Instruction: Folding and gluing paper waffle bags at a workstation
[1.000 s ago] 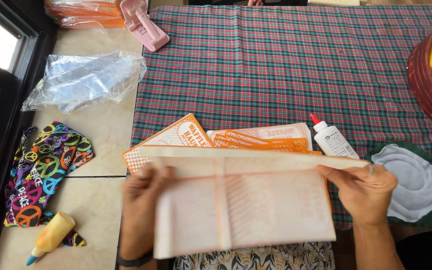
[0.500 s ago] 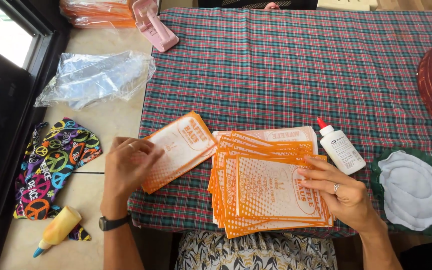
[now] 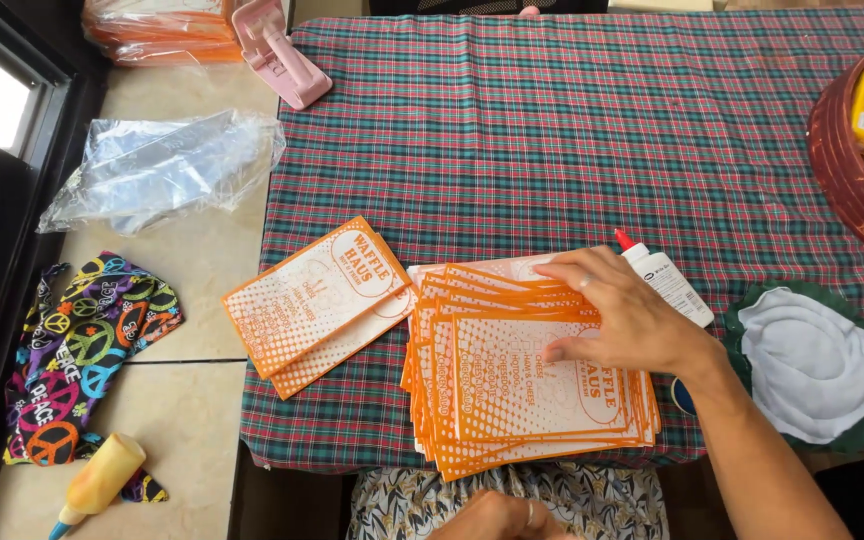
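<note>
The right hand (image 3: 620, 322) lies spread, fingers flat on the fanned stack (image 3: 522, 375) of orange bags on the tablecloth (image 3: 552, 140). The left hand (image 3: 492, 518) rests low near the lap, grip unclear. Squaring or sorting the stack seems underway. Two bags (image 3: 317, 305) lie left; a glue bottle (image 3: 664, 285) sits right.

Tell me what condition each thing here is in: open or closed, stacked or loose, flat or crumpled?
Stack of orange printed paper bags: flat, fanned, under the right hand.
Small pile of orange bags: flat, set apart to the side.
White glue bottle: lying down, red cap on.
Clear plastic wrapper: crumpled, empty.
Yellow squeeze bottle: lying down.
Left hand: low by the lap, holding nothing visible.
</note>
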